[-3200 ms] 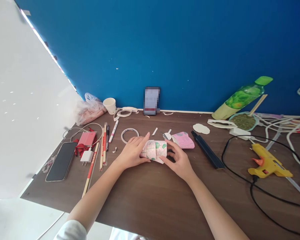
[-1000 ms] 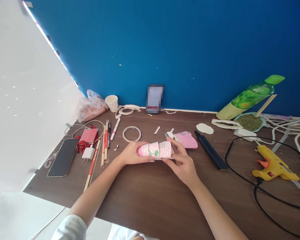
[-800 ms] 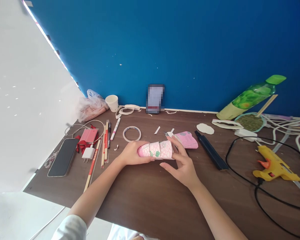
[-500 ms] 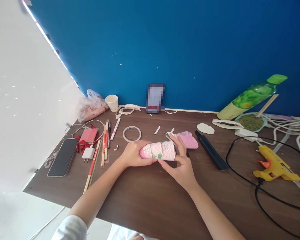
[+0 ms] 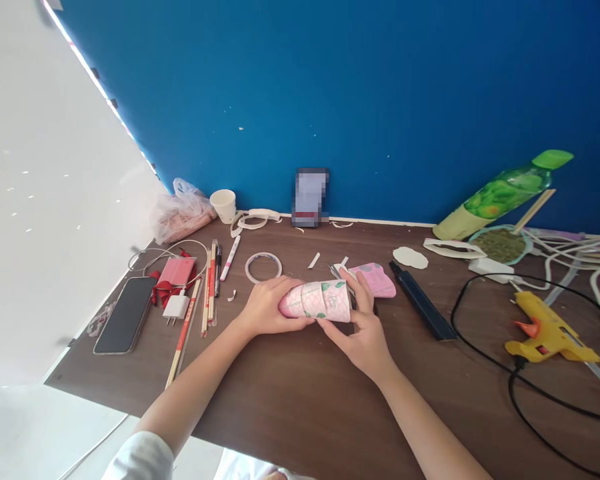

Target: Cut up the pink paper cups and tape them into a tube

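Between my two hands lies a pink paper-wrapped cone-like tube [image 5: 317, 300], patterned with green leaves and layered in overlapping bands. Its narrow end sits in my left hand [image 5: 270, 307], whose fingers wrap round it. My right hand [image 5: 363, 330] grips the wider end, thumb below and fingers over the rim. The tube is held sideways, just above the table. Behind my right hand rest a pink patterned paper piece [image 5: 375, 279] and the metal tips of what looks like scissors [image 5: 334, 271], partly hidden. A roll of tape [image 5: 263, 268] lies behind my left hand.
A yellow glue gun [image 5: 550, 333] with a black cable lies at right, near a dark stick-shaped tool [image 5: 423, 303]. Chopsticks [image 5: 210, 287], a pen [image 5: 231, 259] and a phone [image 5: 125, 317] are at left. A paper cup [image 5: 224, 205] and a green bottle [image 5: 500, 197] stand at the back.
The pink tube has turned slightly about its long axis, so more green leaves show on the bands. Both hands keep nearly the same place and hold.
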{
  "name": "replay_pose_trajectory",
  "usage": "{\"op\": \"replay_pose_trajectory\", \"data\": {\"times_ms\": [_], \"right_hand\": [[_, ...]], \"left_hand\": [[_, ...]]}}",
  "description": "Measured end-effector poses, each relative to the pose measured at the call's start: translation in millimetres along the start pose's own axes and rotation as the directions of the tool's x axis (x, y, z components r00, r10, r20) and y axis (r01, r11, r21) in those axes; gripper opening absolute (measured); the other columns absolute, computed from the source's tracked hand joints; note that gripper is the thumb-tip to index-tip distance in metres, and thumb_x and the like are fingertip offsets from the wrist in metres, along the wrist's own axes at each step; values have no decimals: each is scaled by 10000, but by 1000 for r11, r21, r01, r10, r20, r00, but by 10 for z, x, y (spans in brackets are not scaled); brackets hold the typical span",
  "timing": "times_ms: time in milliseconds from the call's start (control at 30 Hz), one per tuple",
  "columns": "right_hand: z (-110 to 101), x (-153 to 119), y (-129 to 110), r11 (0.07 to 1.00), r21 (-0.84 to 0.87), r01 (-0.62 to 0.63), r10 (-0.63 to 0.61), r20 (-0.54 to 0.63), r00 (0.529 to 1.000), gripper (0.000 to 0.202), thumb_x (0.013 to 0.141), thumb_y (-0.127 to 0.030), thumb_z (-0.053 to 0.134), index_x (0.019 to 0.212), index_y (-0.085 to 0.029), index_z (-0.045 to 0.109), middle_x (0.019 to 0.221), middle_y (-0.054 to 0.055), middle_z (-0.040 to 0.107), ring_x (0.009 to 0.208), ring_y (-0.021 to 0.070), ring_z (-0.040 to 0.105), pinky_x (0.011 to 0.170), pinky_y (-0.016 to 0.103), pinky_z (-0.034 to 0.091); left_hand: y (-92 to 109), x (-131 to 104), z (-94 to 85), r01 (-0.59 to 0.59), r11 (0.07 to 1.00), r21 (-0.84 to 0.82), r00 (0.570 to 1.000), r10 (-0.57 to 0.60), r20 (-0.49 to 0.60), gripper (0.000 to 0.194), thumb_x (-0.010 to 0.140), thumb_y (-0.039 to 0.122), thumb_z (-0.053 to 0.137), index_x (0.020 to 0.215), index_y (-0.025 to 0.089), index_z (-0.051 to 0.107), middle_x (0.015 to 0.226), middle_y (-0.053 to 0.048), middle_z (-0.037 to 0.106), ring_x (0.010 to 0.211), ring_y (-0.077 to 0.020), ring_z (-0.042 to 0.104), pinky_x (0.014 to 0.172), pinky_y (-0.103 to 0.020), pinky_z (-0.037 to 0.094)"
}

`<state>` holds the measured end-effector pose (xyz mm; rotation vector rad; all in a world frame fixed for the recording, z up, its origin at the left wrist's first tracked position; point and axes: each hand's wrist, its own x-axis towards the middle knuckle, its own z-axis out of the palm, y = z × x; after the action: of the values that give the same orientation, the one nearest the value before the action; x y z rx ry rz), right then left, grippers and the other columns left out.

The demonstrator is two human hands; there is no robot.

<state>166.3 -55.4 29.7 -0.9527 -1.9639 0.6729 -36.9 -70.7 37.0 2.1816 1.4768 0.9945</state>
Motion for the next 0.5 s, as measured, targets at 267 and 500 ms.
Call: {"op": "replay_pose_trajectory", "data": {"times_ms": [267, 500], "right_hand": [[-54, 2, 81, 967, 213, -137, 131, 40, 991, 231, 719, -410, 683, 873, -239, 699, 1515, -12, 218, 1408, 329, 39, 1128, 536, 151], [9, 9, 95, 672, 585, -455, 482, 121, 868, 410, 744, -429, 661, 1117, -262, 637, 1484, 34, 307, 1279, 329, 407, 957, 462, 461]], "left_hand": [[-160, -48, 79, -263, 889, 373, 933, 333, -136, 526, 812, 444, 565, 1258, 185, 460, 1133, -127, 615, 1026, -257, 562, 910, -403, 396], [-176, -93, 187, -300, 874, 382, 927, 362, -100, 368, 865, 209, 521, 1213, 331, 525, 1068, -49, 650, 1030, -225, 588, 962, -438, 390]]}}
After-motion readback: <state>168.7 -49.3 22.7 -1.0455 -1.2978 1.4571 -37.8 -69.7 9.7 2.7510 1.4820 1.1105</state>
